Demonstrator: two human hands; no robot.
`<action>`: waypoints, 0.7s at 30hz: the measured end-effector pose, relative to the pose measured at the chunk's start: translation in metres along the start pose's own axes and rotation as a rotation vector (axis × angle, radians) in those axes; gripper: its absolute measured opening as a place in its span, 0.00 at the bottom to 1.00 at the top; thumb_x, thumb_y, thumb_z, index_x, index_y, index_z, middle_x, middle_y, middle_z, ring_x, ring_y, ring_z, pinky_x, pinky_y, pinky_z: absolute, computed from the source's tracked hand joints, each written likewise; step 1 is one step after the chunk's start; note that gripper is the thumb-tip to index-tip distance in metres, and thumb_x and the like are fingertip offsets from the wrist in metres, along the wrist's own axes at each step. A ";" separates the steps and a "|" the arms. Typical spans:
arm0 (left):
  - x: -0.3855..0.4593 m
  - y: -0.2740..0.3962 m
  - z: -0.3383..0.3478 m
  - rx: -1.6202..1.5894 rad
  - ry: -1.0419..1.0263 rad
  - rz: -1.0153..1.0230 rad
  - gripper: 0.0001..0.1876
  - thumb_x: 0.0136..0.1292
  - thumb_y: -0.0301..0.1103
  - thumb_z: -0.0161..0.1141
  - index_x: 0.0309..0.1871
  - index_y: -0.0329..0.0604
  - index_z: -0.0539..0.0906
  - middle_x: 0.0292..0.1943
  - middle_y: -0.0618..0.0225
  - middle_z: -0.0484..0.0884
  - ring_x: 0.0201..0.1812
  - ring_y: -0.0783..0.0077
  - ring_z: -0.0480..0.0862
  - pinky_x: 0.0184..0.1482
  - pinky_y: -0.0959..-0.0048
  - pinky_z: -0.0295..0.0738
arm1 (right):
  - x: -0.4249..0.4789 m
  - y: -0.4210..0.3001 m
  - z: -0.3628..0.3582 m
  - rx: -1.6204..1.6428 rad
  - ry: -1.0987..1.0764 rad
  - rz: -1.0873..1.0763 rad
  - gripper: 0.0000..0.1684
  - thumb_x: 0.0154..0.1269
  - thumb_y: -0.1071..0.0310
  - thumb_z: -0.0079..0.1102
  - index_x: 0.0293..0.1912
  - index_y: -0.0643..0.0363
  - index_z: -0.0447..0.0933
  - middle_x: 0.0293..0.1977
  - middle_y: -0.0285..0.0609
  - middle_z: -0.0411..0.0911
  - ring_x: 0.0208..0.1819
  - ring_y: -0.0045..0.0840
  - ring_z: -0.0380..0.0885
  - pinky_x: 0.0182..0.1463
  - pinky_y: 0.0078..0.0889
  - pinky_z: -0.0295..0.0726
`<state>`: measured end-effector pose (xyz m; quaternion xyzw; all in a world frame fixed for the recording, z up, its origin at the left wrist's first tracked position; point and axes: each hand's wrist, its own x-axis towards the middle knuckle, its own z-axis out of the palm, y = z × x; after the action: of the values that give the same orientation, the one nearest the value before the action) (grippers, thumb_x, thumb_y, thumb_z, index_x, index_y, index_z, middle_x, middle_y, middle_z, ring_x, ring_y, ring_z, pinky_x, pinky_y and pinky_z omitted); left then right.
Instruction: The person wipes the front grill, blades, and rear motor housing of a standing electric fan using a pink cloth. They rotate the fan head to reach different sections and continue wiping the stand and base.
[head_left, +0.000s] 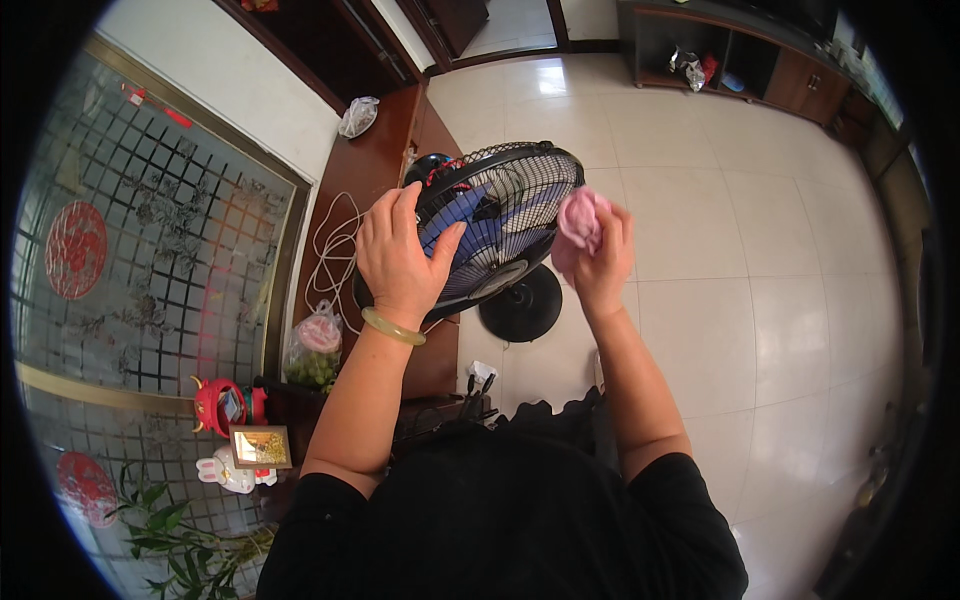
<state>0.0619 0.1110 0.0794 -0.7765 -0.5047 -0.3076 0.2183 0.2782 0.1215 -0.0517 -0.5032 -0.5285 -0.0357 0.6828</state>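
A black pedestal fan (495, 214) with blue blades behind a wire grille stands before me, its head tilted. Its round black base (520, 303) rests on the floor. My right hand (604, 259) grips a bunched pink cloth (581, 225) beside the fan's right rim. At the left rim is my left hand (405, 251), fingers raised and thumb apart, nothing seen in it. Whether it touches the grille, I cannot tell. A pale bangle (392, 328) circles that wrist.
Left of the fan runs a brown wooden cabinet (375, 169) with a looped white cable (328, 251) and plastic bags (316, 337). Nearer are a picture frame (260, 448), figurines (227, 471) and a plant (169, 517). A TV cabinet (795, 82) stands far right on the tiled floor (690, 225).
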 end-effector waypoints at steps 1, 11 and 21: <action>0.000 0.000 0.001 -0.005 0.002 0.001 0.31 0.59 0.49 0.66 0.60 0.39 0.74 0.54 0.56 0.76 0.55 0.50 0.75 0.56 0.56 0.70 | 0.007 0.000 0.004 0.001 -0.002 0.003 0.27 0.44 0.81 0.64 0.48 0.58 0.77 0.47 0.50 0.77 0.44 0.45 0.79 0.44 0.38 0.81; 0.000 -0.004 0.004 -0.010 0.016 0.018 0.32 0.56 0.47 0.68 0.60 0.41 0.74 0.53 0.58 0.76 0.54 0.52 0.75 0.56 0.57 0.68 | -0.031 -0.007 0.034 -0.050 -0.043 0.023 0.24 0.41 0.79 0.65 0.44 0.60 0.76 0.47 0.52 0.78 0.47 0.47 0.78 0.46 0.42 0.80; 0.001 0.000 0.001 -0.017 0.006 -0.017 0.32 0.55 0.48 0.68 0.60 0.41 0.74 0.52 0.58 0.76 0.54 0.52 0.75 0.56 0.56 0.68 | -0.065 -0.018 0.033 -0.047 -0.155 0.048 0.33 0.43 0.74 0.68 0.54 0.61 0.73 0.48 0.53 0.75 0.44 0.50 0.78 0.42 0.43 0.81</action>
<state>0.0627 0.1121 0.0794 -0.7730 -0.5081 -0.3162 0.2107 0.2171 0.1051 -0.0913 -0.5330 -0.5664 0.0075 0.6286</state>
